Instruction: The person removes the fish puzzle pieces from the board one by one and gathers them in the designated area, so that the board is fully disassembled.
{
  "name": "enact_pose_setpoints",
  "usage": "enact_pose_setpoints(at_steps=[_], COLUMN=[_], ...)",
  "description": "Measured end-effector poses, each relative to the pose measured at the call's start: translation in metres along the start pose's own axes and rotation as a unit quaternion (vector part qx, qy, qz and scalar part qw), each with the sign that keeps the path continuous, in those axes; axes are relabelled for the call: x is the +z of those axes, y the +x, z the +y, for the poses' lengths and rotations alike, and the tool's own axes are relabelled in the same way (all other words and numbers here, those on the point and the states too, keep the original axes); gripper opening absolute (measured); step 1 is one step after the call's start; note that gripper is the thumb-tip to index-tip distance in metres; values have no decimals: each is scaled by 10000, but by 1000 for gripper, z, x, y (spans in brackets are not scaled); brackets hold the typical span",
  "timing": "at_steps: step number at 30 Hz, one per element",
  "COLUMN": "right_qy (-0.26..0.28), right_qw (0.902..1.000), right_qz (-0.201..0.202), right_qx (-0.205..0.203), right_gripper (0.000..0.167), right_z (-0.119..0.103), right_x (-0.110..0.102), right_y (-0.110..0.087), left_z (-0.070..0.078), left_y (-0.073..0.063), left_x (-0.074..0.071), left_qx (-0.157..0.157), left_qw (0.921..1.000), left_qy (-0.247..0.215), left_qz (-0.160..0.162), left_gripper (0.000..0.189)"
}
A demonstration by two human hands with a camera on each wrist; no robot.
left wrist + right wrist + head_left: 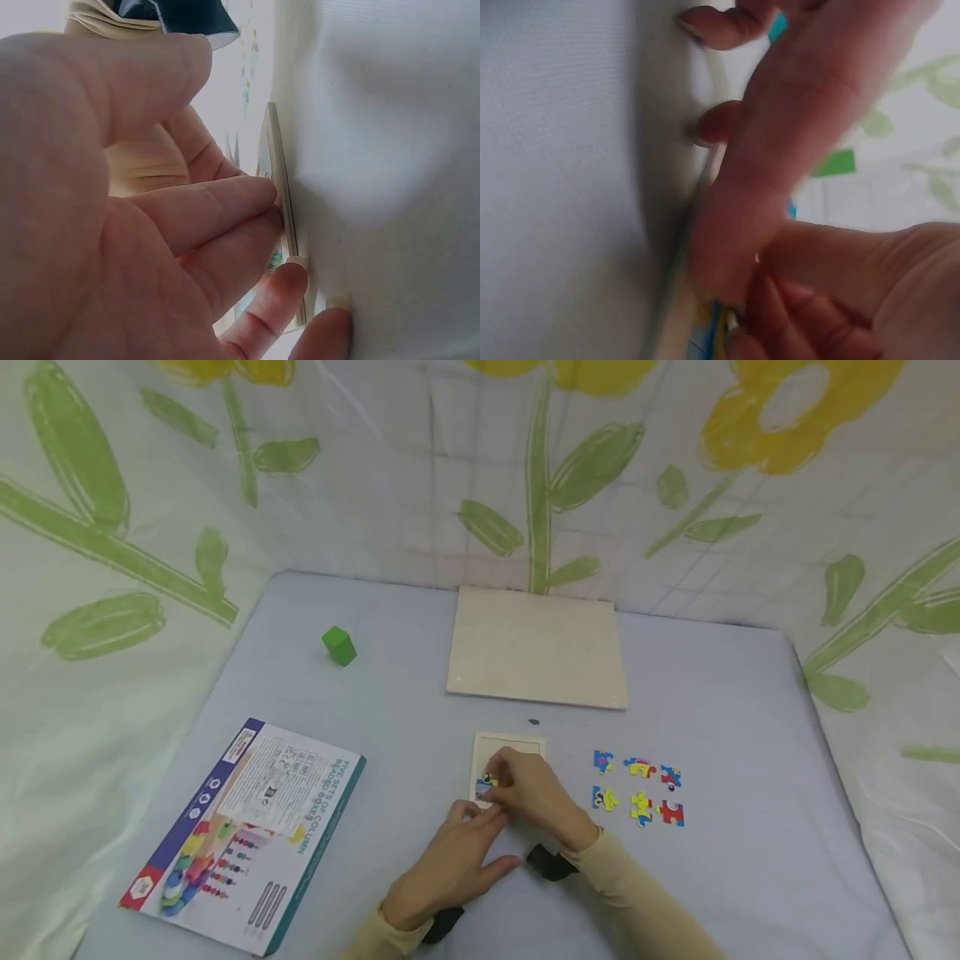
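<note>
A small wooden puzzle tray point(481, 752) lies in the middle of the table, partly covered by the hands. My right hand point(536, 793) is over it, thumb and fingers pinching a yellow-and-blue puzzle piece point(487, 780) at the tray's left side. In the right wrist view, blue and yellow puzzle parts point(721, 330) show beside the fingertips. My left hand point(453, 860) touches the tray's near edge with fairly straight fingers, thumb spread away. The left wrist view shows its fingertips against the tray's side point(281, 172).
Several loose puzzle pieces point(640, 767) lie right of the tray. Behind it is a larger pale board point(537, 647), with a small dark bit point(534, 722) between. A green block point(340, 646) stands back left, and a flat printed box point(247, 835) lies at left.
</note>
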State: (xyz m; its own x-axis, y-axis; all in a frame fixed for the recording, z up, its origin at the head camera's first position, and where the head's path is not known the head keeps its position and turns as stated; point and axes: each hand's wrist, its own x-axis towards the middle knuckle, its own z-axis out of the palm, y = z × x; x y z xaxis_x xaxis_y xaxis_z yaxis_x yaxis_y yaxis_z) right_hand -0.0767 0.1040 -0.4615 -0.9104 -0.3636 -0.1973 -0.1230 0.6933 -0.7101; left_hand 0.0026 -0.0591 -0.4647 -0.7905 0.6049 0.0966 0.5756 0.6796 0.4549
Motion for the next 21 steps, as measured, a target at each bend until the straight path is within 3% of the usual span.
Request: enact_pose_setpoints(at_steps=[4,9,12,15,21], right_qy=[599,1202,1176,922,521], right_qw=[9981,9915,9903,9895,9842], right_qz=[172,492,678,768,457], right_qx=[-19,29,289,811,1628], right_gripper=[15,15,21,26,27], right_z=[4,12,24,39,72], right_x=[-9,-33,-53,-70,-80], right_y=[-5,-17,-34,-61,-109], left_z=[1,1,2,2,2], left_y=[0,2,3,4,1], left_x=[1,1,0,-2,-4], left_qx=[-25,-456,-648,-721,-754], left_qw=[10000,9969,9943,9932,9910], left_qy=[-62,-547,-741,-811,-1008], left_qz=[-23,-323,-401,-411,-444], left_gripper=[54,58,60,60,60])
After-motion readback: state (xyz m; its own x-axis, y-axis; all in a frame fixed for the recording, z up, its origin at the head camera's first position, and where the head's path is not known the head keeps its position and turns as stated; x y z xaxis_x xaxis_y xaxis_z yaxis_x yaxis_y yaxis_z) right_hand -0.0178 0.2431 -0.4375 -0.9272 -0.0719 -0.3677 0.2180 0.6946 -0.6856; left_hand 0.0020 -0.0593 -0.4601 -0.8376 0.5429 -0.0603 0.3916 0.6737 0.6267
